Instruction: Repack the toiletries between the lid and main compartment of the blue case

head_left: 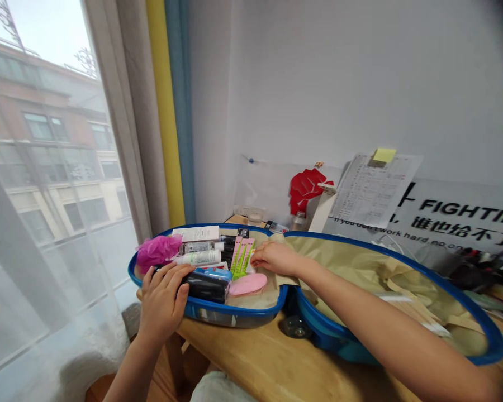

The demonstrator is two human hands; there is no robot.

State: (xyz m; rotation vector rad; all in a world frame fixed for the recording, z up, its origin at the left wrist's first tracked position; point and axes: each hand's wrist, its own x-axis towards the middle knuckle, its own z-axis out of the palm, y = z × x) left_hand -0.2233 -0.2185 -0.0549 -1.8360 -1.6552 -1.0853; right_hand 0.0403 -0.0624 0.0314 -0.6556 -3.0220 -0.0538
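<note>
Seems best to steady the black pouch (207, 287) on the left while easing the packets (242, 255) on the right upright and snug, without toppling the tubes (201, 258) between. Rests the left hand (163, 298), fingers spread and flat, on that pouch at the near rim of the suitcase (235, 314). Touches the packets mid-tray with the right hand (274, 258), fingers curled down; hard to tell whether pinching or merely touching.

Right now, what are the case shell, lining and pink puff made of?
Shell: looks like hard plastic, glossy blue, light glinting off its curved side. Lining: thin beige fabric, matte and wrinkled. Puff: pink mesh, likely nylon netting, bunched in ruffles.
</note>
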